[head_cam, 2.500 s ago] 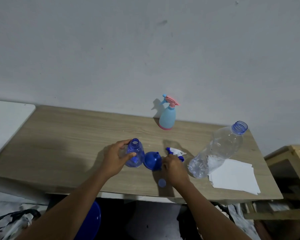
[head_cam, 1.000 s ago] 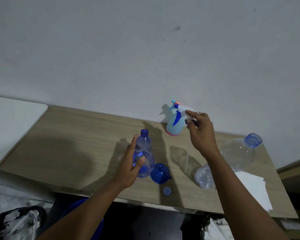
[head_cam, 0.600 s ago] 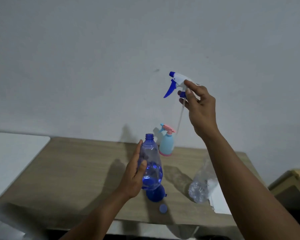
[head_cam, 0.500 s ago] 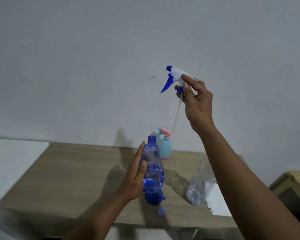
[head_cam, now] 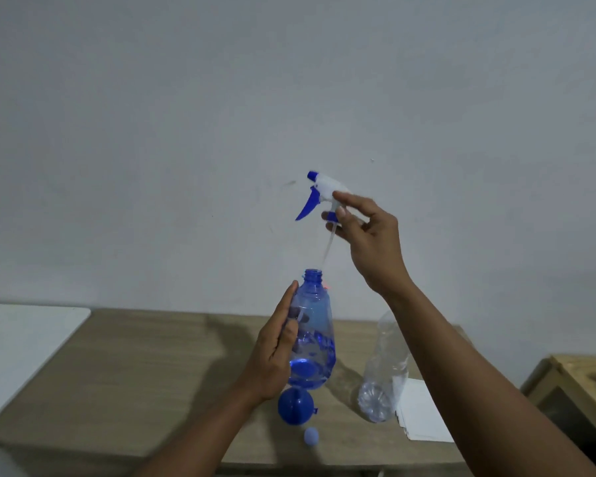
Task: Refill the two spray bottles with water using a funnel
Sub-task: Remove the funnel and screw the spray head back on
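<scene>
While the left hand (head_cam: pixel 276 352) holds the blue spray bottle (head_cam: pixel 313 335) upright above the table (head_cam: pixel 145 359), fingers and thumb wrapped round its body, the neck stands open with no top on it. Above it, the right hand (head_cam: pixel 370 235) pinches the white-and-blue trigger head (head_cam: pixel 319 191) between thumb and fingertips, the other fingers loosely spread. A thin dip tube (head_cam: pixel 328 247) hangs slanting from the head down to the rim of the neck (whether its tip is already inside cannot be told).

Below the held bottle, a blue funnel (head_cam: pixel 296 406) lies on the table, and just beside it, nearer the front edge, sits a small blue cap (head_cam: pixel 311 436). To the right is a clear plastic bottle (head_cam: pixel 381 380), its upper part hidden behind the right forearm, and white paper (head_cam: pixel 424 420) lies next to its base. A white surface (head_cam: pixel 21 339) adjoins the table on the left; wooden furniture (head_cam: pixel 582 376) shows at far right.
</scene>
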Tool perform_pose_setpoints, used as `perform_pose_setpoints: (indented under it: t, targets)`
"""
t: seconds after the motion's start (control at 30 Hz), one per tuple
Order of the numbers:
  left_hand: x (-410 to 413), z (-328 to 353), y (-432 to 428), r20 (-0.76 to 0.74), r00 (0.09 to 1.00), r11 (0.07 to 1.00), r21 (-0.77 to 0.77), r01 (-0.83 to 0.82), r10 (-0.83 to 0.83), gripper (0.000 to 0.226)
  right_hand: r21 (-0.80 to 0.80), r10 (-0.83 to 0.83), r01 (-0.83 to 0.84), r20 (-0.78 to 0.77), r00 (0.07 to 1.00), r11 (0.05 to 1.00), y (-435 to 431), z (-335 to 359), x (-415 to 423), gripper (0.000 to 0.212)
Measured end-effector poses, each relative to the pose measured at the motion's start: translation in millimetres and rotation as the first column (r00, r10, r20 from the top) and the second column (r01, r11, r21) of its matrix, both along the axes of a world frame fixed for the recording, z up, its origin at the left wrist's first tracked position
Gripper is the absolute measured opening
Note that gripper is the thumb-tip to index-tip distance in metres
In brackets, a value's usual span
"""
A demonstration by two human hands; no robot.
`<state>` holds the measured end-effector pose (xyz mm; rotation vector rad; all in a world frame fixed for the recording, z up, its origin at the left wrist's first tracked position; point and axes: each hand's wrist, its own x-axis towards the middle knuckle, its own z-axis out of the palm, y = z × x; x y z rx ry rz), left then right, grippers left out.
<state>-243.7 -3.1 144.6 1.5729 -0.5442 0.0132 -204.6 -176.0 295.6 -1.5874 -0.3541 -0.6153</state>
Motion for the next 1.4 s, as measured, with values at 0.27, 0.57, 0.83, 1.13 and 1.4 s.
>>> perform_pose_setpoints:
  t: [0.27,0.57,0.83,1.13,1.4]
  targets:
    - [-2.7,24.5,-3.0,0.080,0.997,0.999,-0.043,0.023,-0.019,0.045,-0.128,0.146,-0.177,-0.220,0.964,0.976,-5.2,-23.3,-25.4,0.027]
    - [0.3,33.2,-2.2,0.083,0.997,1.000,0.031,-0.003,0.000,0.044,-0.177,0.208,-0.256,-0.249,0.946,0.950,-14.7,-17.6,-33.4,0.030]
    - [5.1,24.7,-7.4,0.151,0.988,0.994,0.098,-0.042,0.027,0.047,-0.154,0.075,-0.095,-0.131,0.989,0.983,-0.9,-25.5,-33.2,0.017]
    - [4.3,35.3,-5.1,0.191,0.981,0.997,0.069,-0.028,0.015,0.047,-0.099,0.125,-0.138,-0.131,0.984,0.985,-0.8,-22.9,-33.1,0.025]
    - [8.2,35.3,-0.1,0.125,0.992,0.998,0.064,-0.019,0.011,0.048,-0.063,0.175,-0.186,-0.152,0.973,0.981,-3.1,-20.1,-34.3,0.029]
